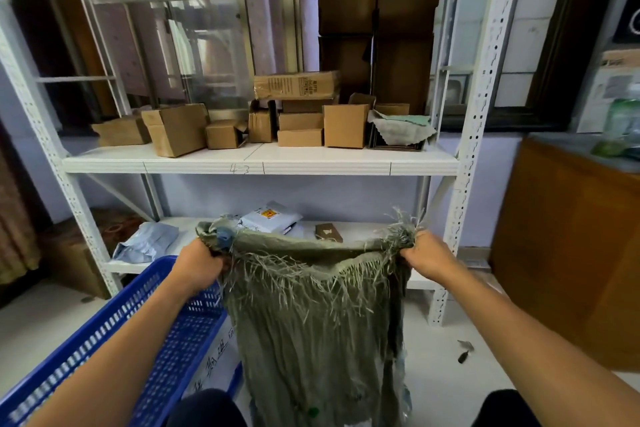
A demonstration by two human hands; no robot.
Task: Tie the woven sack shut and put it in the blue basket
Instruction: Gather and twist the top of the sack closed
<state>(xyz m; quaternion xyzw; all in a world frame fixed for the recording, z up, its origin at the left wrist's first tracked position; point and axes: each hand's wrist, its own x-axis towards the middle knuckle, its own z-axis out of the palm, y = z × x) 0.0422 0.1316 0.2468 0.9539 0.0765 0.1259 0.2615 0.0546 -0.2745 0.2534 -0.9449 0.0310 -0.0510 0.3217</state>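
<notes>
Woven sack (311, 315) hangs at lower centre of frame, mouth frayed and untied. Left hand (199, 265) clenches one bunched top corner, right hand (429, 258) the other. Blue basket (104, 340) sits lower left, just beside the sack, before the white shelving (259, 163).

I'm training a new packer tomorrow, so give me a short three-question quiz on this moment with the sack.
1. True or false: the woven sack already lies in the blue basket.
2. On which side of the sack is the basket? A) the person's left B) the person's right C) beyond it
3. What do the left hand and right hand each grip?
Key: 1 false: it is outside the basket, held up by both hands. 2 A. 3 opposite ends of the sack's frayed, untied mouth, stretched between them.
</notes>
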